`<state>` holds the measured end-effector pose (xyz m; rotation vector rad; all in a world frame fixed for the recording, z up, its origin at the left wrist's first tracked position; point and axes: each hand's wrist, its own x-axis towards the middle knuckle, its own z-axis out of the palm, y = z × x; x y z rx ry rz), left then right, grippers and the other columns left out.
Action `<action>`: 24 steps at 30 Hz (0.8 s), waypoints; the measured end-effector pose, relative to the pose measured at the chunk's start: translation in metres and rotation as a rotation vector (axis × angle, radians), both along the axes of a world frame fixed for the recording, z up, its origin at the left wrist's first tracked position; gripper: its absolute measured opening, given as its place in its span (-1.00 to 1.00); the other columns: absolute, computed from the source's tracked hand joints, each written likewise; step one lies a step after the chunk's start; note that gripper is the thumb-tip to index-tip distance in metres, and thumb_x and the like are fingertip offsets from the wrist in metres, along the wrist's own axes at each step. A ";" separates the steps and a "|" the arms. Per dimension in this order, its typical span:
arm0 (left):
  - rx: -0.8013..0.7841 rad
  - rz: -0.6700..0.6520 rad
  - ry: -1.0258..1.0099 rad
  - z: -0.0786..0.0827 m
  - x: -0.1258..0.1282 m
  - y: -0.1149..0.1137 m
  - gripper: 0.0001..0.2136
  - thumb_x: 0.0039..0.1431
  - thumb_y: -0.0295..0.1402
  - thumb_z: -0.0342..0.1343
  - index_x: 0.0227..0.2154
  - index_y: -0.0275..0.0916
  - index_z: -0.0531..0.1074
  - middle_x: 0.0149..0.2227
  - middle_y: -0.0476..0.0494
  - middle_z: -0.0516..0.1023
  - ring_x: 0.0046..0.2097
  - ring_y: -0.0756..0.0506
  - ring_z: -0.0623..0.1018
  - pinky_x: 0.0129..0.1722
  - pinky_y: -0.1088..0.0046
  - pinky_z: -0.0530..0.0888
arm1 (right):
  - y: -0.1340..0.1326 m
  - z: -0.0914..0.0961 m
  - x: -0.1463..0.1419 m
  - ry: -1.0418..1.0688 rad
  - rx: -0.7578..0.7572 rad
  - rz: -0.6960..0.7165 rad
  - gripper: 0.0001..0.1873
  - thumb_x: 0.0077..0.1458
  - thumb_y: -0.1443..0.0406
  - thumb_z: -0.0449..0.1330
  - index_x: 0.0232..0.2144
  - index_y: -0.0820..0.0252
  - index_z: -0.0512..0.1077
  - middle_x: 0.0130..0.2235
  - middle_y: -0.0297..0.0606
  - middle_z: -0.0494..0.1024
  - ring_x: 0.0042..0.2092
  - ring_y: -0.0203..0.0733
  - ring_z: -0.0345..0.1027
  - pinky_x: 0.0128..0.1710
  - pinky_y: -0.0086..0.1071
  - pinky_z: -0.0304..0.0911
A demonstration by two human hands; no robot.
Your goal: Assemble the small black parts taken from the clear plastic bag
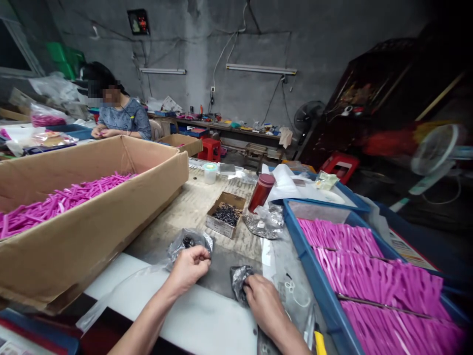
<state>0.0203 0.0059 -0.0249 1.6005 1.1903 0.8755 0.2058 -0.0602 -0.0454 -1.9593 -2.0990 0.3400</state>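
My left hand (190, 266) is closed in a pinch beside a clear plastic bag (173, 249) holding small black parts (189, 241). Whatever sits between those fingertips, if anything, is too small to make out. To the right, my right hand (266, 301) has its fingers curled at the mouth of a small dark, shiny plastic bag (238, 283). Its fingertips are hidden against or inside that bag. Beyond both hands stands a small cardboard box (220, 227) of tiny black pieces (227, 214). A white board (210, 315) lies beneath my forearms.
A large cardboard box (121, 222) with pink strips (70, 197) is at left. On the right, a blue tray (314, 281) holds rows of pink pieces (384, 286). A reddish-brown bottle (261, 192) and a yellow-handled tool (320, 340) are nearby. Another person (123, 116) sits behind.
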 end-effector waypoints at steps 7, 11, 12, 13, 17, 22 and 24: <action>-0.063 -0.033 -0.043 0.000 0.011 -0.007 -0.96 -0.27 -0.47 -0.05 -0.66 -0.32 0.28 -0.68 0.08 0.19 -0.60 0.08 0.20 -0.60 0.61 0.14 | 0.005 -0.004 -0.004 -0.092 -0.022 0.039 -0.75 -0.13 0.51 -0.07 -0.51 0.21 0.37 -0.44 -0.19 0.46 -0.34 -0.13 0.29 -0.38 -0.34 -0.01; -0.138 -0.044 -0.112 -0.001 0.017 -0.010 -0.94 -0.27 -0.47 -0.03 -0.64 -0.34 0.31 -0.69 0.08 0.20 -0.61 0.09 0.18 -0.62 0.61 0.13 | 0.003 -0.003 -0.004 -0.113 -0.004 0.058 -0.75 -0.11 0.52 -0.09 -0.49 0.21 0.35 -0.43 -0.19 0.45 -0.35 -0.12 0.28 -0.38 -0.32 -0.05; -0.155 -0.043 -0.126 -0.002 0.018 -0.011 -0.93 -0.27 -0.47 -0.02 -0.63 -0.34 0.32 -0.69 0.08 0.21 -0.61 0.10 0.17 -0.62 0.62 0.12 | 0.002 -0.003 -0.004 -0.113 0.001 0.061 -0.75 -0.10 0.52 -0.09 -0.49 0.21 0.34 -0.43 -0.18 0.44 -0.34 -0.12 0.27 -0.38 -0.32 -0.05; -0.174 -0.043 -0.139 -0.002 0.019 -0.012 -0.93 -0.27 -0.47 -0.02 -0.62 -0.35 0.33 -0.69 0.08 0.22 -0.61 0.10 0.17 -0.63 0.62 0.12 | 0.001 -0.003 -0.003 -0.109 0.005 0.063 -0.75 -0.10 0.52 -0.09 -0.48 0.21 0.34 -0.42 -0.18 0.44 -0.33 -0.12 0.27 -0.38 -0.33 -0.05; -0.265 -0.056 -0.182 -0.004 0.023 -0.018 -0.89 -0.28 -0.44 0.03 -0.58 -0.35 0.38 -0.68 0.07 0.28 -0.63 0.10 0.19 -0.65 0.62 0.12 | -0.003 -0.004 0.001 -0.073 0.021 0.060 -0.76 -0.08 0.53 -0.11 -0.49 0.23 0.31 -0.43 -0.20 0.44 -0.34 -0.14 0.27 -0.37 -0.35 -0.03; -0.406 -0.125 -0.261 -0.006 0.029 -0.025 -0.82 -0.23 -0.39 0.04 -0.49 -0.36 0.37 -0.76 0.13 0.20 -0.72 0.15 0.08 -0.72 0.63 0.01 | -0.006 -0.006 0.004 -0.021 0.050 0.056 -0.76 -0.06 0.53 -0.13 -0.50 0.24 0.28 -0.46 -0.22 0.44 -0.36 -0.18 0.27 -0.37 -0.37 -0.02; -0.415 -0.148 -0.291 -0.006 0.032 -0.027 -0.83 -0.23 -0.39 0.04 -0.49 -0.37 0.37 -0.74 0.12 0.21 -0.73 0.16 0.08 -0.73 0.63 -0.02 | -0.007 -0.006 0.003 -0.003 0.061 0.055 -0.77 -0.05 0.52 -0.13 -0.50 0.24 0.28 -0.45 -0.22 0.44 -0.36 -0.19 0.27 -0.36 -0.37 -0.01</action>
